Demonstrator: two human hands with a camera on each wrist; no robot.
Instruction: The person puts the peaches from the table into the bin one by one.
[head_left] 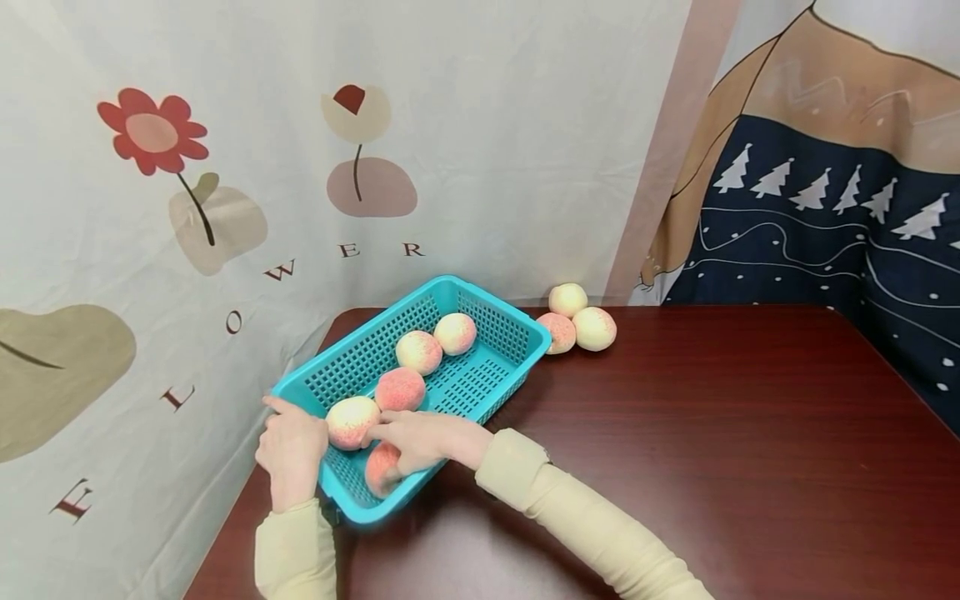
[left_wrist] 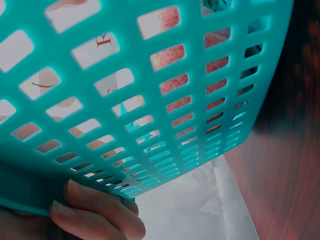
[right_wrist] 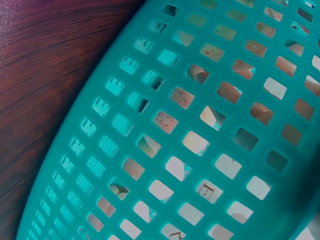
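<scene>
A person's left hand (head_left: pixel 292 442) clasps the left rim of a teal basket (head_left: pixel 367 513) on a dark red table (head_left: pixel 712 433), in front of a flower-print cloth (head_left: pixel 510 125). The left wrist view shows fingers bent under the rim and lying close together, a hold that likely steadies the basket during work inside it. The basket stands aslant, its near end toward the person, probably for easy reach.

Five peaches sit within. Just beside the left hand is a pale peach (head_left: pixel 349 422); next, at the near end, comes a red peach (head_left: pixel 380 472). A rosy peach (head_left: pixel 400 389) and two cream peaches (head_left: pixel 418 353) run from there toward the far right end, the row perhaps kept together by their round sides and the basket's walls.

The right hand (head_left: pixel 423 437) reaches over the right wall, fingertips near the pale peach, thumb by the red one. Whether they pinch the red peach cannot be told; the right wrist view shows mostly basket mesh.

At far right, just outside the basket, three loose peaches (head_left: pixel 596 328) cluster near the cloth, where leaning together may keep them from rolling.
</scene>
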